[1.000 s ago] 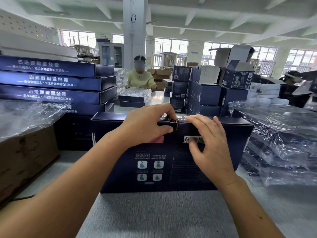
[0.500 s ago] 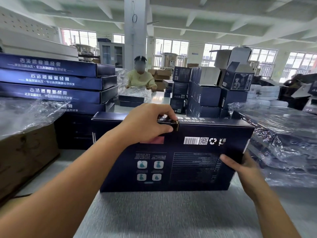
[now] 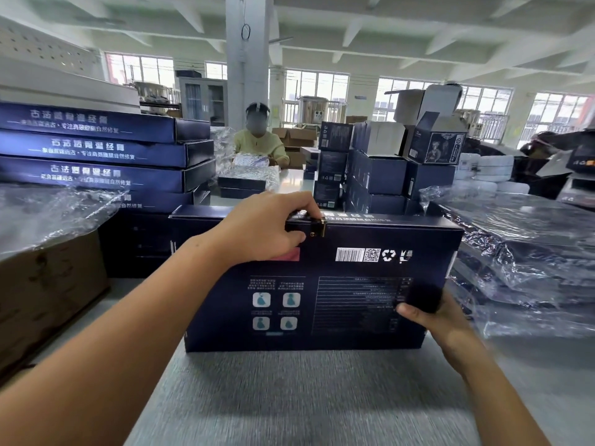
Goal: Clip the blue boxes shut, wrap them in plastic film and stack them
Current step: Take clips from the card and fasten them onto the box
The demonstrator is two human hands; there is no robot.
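Gripping box [image 3: 322, 284], left hand [image 3: 260, 230] top, right hand [image 3: 441, 320] corner

1. R. hand [image 3: 442, 320]: 1 s ago flat on front of blue box [image 3: 354, 284], fingertips just beside clasp [image 3: 317, 227]. Now off that spot, down at box's lower R. corner (already there 0.5 s ago).
2. R. grip: before, open palm on box face. Now thumb [image 3: 410, 310] on front face, fingers round R. end, hidden.
3. Barcode label [image 3: 350, 254]: covered by R. hand 1 s ago. Now in full view w/ QR & recycling marks beside it.
4. R. forearm: crossed box front before. Now clear of it, coming in from lower R.
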